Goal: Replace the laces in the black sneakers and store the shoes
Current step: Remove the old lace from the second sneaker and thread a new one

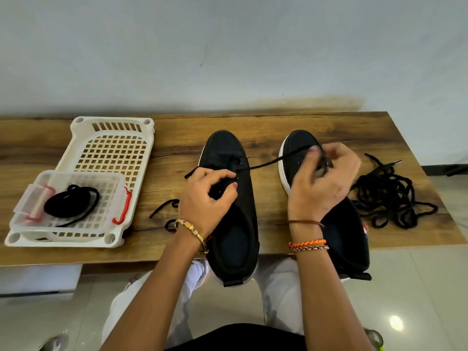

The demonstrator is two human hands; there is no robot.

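Two black sneakers stand side by side on the wooden table, toes pointing away from me. My left hand [206,196] rests on the left sneaker [229,219] at its eyelets, fingers pinched on the shoe's upper edge. A black lace [268,163] runs taut from the left sneaker's eyelets to my right hand [321,183], which pinches its end above the right sneaker [293,148]. The lace's other end lies on the table to the left of the left sneaker.
A white perforated basket [111,133] sits at the table's left, with a clear plastic box [119,183] holding a coiled black lace [72,203] on it. A tangled pile of black laces [390,198] lies right of the shoes.
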